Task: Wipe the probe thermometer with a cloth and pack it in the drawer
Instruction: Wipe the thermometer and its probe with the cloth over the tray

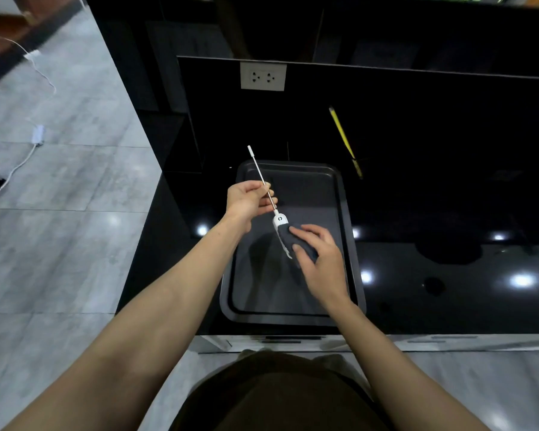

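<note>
One thermometer [280, 221] in play, held in the air above the one dark tray [350, 244] on the black counter [448, 290]. The left hand [246, 200] pinches the metal probe partway along, fingers curled round the thin rod, its white-capped tip pointing far and left. The right hand [319, 259] grips the one dark cloth [296, 241], wrapped over the thermometer's white body, thumb on the near side, fingers draped over the top. Only the round end of the body and a strip of white edge peek out from the cloth.

The tray sits at the near left of the counter, its near rim close to the counter's edge. Far right of it, one yellow pen-like stick [344, 141] lies on the counter, well apart from the hands; what it is, hard to say. One white double socket [263, 76] is set in the black back panel, far side. On the grey floor to the left, one white adapter [38, 135] with its cable.
</note>
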